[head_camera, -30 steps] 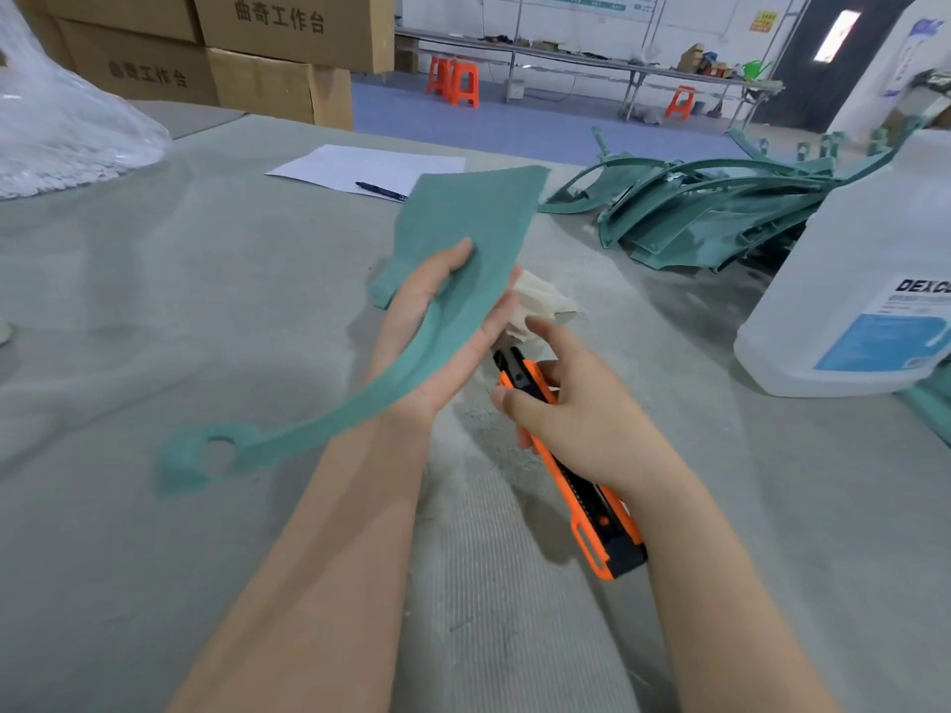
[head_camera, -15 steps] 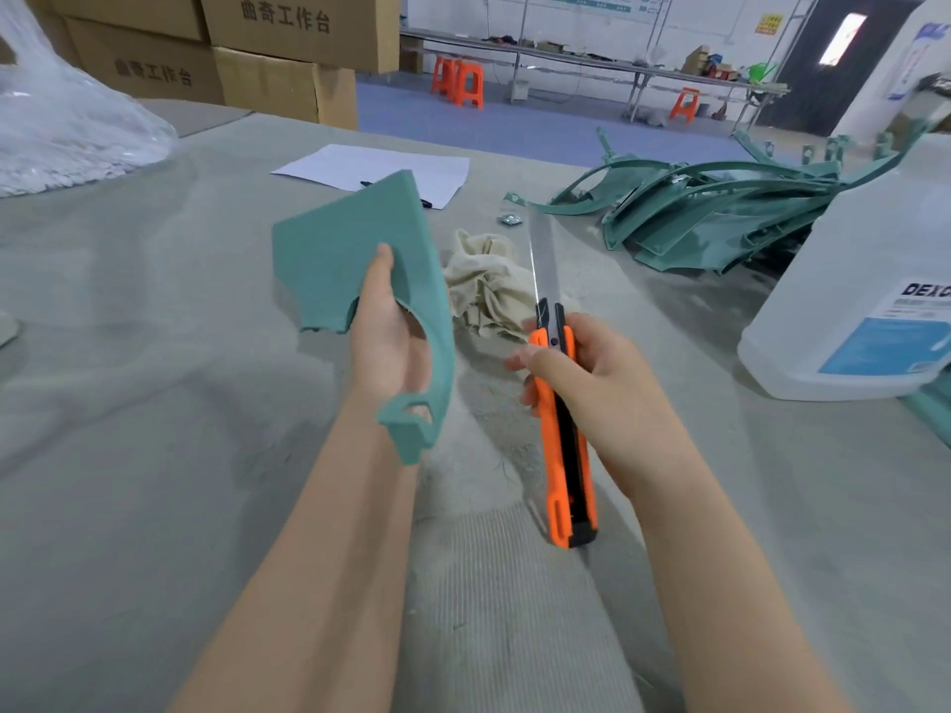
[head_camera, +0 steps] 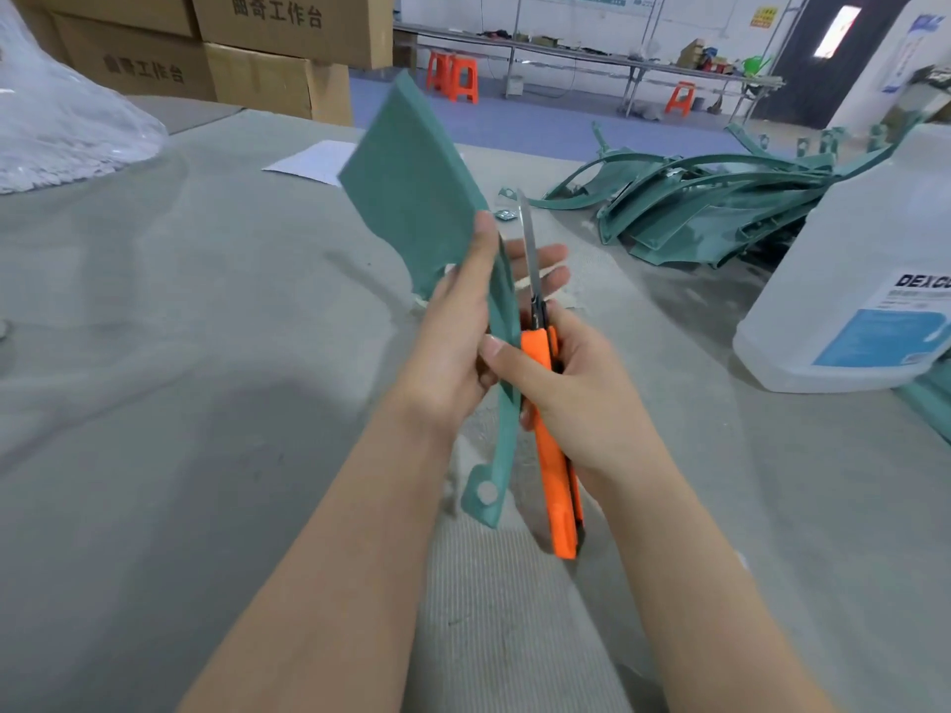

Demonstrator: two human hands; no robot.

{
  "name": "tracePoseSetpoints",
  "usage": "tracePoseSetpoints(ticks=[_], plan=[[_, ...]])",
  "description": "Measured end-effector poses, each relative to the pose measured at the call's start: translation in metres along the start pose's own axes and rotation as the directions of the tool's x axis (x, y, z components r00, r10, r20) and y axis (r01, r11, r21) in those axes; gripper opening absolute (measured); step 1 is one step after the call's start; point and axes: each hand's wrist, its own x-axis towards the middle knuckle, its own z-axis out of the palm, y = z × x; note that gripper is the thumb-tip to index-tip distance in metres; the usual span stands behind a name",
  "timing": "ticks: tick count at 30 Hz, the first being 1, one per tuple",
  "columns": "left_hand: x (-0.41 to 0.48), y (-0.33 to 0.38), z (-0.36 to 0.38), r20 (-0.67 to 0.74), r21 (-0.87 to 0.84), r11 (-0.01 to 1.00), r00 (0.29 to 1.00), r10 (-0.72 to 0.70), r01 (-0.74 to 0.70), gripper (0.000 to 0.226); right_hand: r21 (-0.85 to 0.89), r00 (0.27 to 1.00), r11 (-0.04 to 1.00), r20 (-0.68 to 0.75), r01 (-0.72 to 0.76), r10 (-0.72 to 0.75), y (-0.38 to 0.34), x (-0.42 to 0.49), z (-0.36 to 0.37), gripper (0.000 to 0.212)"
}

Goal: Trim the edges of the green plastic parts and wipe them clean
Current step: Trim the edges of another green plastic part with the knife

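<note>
My left hand (head_camera: 458,331) grips a green plastic part (head_camera: 411,182) nearly upright above the table, thumb on the near face and fingers behind it. The part has a broad flat panel on top and a narrow curved arm ending in a tab with a hole (head_camera: 486,494) below. My right hand (head_camera: 571,388) holds an orange utility knife (head_camera: 553,455) just right of the part. Its long blade (head_camera: 530,249) is extended and points up along the part's right edge. The beige cloth is mostly hidden behind my hands.
A pile of green plastic parts (head_camera: 710,208) lies at the back right. A large translucent jug with a blue label (head_camera: 864,280) stands at the right edge. Paper (head_camera: 309,162) lies behind the held part, a plastic bag (head_camera: 67,120) far left, cardboard boxes (head_camera: 278,59) behind.
My left hand has turned the part and brought it to the right against the knife. My right hand has raised the knife, so the blade now runs beside the part's edge.
</note>
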Motion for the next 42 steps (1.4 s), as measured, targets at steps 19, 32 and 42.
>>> tracePoseSetpoints(ticks=[19, 32, 42], plan=[[-0.001, 0.003, -0.004, 0.067, 0.062, 0.983, 0.982, -0.178, 0.174, 0.044, -0.547, 0.935, 0.835, -0.271, 0.047, -0.23, 0.012, 0.01, -0.019, 0.052], [0.0, 0.003, -0.009, 0.193, 0.043, 0.951, 0.931, -0.309, 0.306, 0.044, -0.561, 0.947, 0.824, -0.218, 0.075, -0.235, 0.017, 0.011, -0.021, 0.054], [0.003, 0.0, -0.016, 0.061, -0.16, 0.967, 0.98, -0.191, 0.199, 0.041, -0.563, 0.964, 0.801, -0.025, 0.204, -0.264, 0.019, 0.007, -0.005, 0.047]])
